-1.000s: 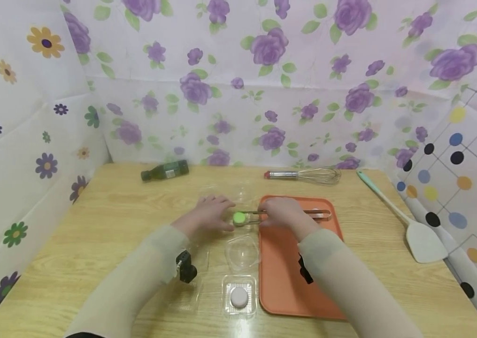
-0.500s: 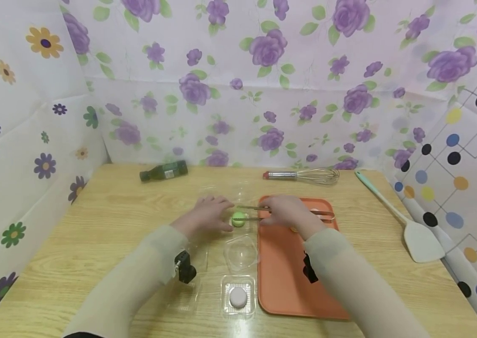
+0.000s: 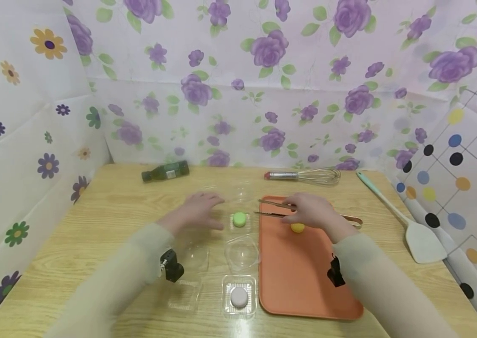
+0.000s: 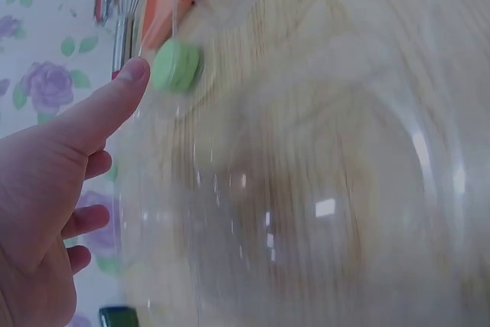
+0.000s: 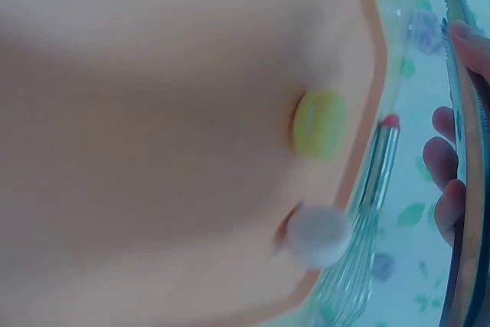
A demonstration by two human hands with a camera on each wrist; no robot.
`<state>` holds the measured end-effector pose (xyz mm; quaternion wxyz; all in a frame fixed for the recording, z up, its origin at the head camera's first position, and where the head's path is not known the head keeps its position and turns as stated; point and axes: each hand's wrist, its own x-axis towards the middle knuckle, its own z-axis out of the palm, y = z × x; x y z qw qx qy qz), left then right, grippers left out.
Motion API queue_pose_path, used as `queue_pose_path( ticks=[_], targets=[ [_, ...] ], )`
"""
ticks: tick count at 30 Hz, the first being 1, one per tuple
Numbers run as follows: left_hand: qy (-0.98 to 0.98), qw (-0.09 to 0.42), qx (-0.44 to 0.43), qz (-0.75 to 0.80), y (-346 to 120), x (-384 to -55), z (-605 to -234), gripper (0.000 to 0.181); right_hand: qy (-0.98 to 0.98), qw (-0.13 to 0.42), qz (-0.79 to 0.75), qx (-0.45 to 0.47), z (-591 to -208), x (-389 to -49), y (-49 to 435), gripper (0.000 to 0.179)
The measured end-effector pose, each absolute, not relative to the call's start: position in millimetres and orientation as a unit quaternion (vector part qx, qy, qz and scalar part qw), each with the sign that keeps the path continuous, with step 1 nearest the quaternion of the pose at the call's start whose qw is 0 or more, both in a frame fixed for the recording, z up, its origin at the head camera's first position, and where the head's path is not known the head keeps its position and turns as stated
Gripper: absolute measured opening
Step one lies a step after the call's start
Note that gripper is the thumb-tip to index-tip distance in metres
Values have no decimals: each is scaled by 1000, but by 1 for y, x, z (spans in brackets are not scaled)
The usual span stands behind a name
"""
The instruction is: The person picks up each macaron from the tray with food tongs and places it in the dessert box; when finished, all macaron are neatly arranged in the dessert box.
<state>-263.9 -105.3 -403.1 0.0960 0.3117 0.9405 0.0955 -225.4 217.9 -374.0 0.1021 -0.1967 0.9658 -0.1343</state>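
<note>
My right hand (image 3: 310,210) grips metal tongs (image 3: 271,214) over the far part of the orange tray (image 3: 302,281). The tongs' tips are spread, pointing left, with nothing between them. A green macaron (image 3: 239,219) sits in a small clear plastic container to the left of the tray. My left hand (image 3: 194,211) hovers left of it, fingers extended and holding nothing. On the tray lie a yellow macaron (image 5: 320,124) and a white macaron (image 5: 318,235); the right hand hides the white one in the head view. A pale macaron (image 3: 239,297) sits in a nearer clear container (image 3: 226,310).
Clear plastic lids (image 3: 242,253) and an open clear container (image 3: 183,295) lie left of the tray. At the back are a dark green bottle (image 3: 165,171) and a whisk (image 3: 302,175). A white spatula (image 3: 424,241) lies at the right. Patterned sheets surround the table.
The tongs have opened and come away from the green macaron, which stays in its container. My right hand has moved right with them. My left hand has drawn back a little to the left.
</note>
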Motion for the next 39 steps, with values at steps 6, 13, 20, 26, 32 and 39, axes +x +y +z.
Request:
queue_pose_path(
  ticks=[6, 13, 20, 26, 32, 39],
  targets=[
    [943, 106, 298, 100, -131, -262, -401, 80, 966, 94, -152, -186, -381, -220, 246, 51],
    [948, 109, 280, 106, -156, -255, -401, 77, 968, 89, -167, -162, -385, -213, 268, 45],
    [950, 97, 282, 96, -172, -253, -406, 78, 967, 78, -171, -170, -398, -208, 284, 27],
    [951, 95, 276, 103, -179, -251, -405, 78, 968, 79, -173, -165, -402, -204, 294, 37],
    [950, 99, 276, 107, -182, -252, -408, 75, 973, 76, -153, -157, -409, -199, 303, 27],
    [952, 93, 273, 104, -183, -251, -411, 77, 972, 95, -159, -144, -417, -196, 310, 35]
  ],
)
